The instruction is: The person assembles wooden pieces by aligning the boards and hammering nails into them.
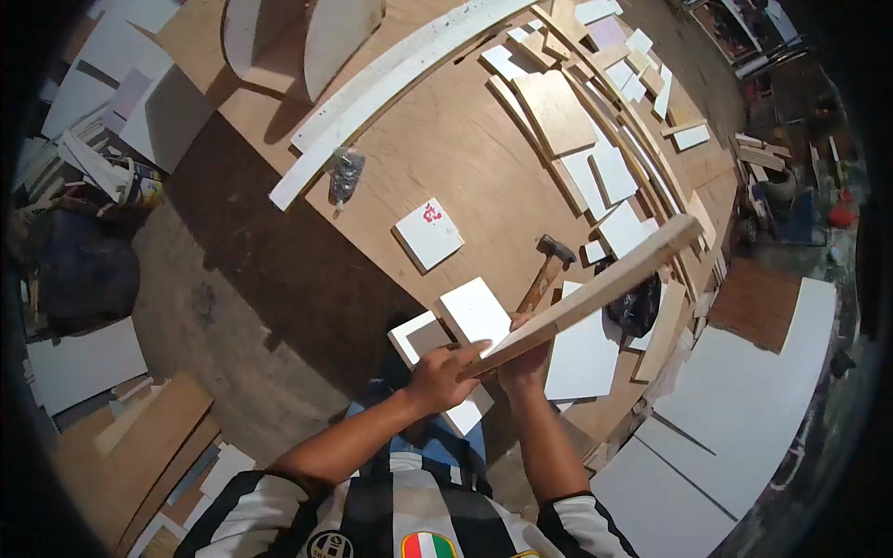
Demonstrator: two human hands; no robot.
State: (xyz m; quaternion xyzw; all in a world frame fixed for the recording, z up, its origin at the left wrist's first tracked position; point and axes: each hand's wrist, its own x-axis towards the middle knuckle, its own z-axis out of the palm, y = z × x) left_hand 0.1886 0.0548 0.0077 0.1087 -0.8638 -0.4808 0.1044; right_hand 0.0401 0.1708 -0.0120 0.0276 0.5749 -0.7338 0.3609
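A long wooden strip [605, 284] slants up to the right from my hands, over the table's edge. My right hand [526, 358] is closed round its lower part, partly hidden beneath it. At the strip's lower end is my left hand [446, 377], its fingers bent against the wood. White boards lie close by: one [474, 312] just above my left hand, another [414, 335] to its left. Beyond them a hammer [549, 270] rests on the plywood table [419, 158], its handle toward my hands. A small white block with red marks [428, 234] lies farther left.
A long curved white strip [372, 93] crosses the table beside a bag of small dark pieces [347, 177]. Wooden and white offcuts [558, 112] cover the right side. A black plastic bag [634, 307] sits beneath the raised strip. Large white panels [744, 418] stand at right.
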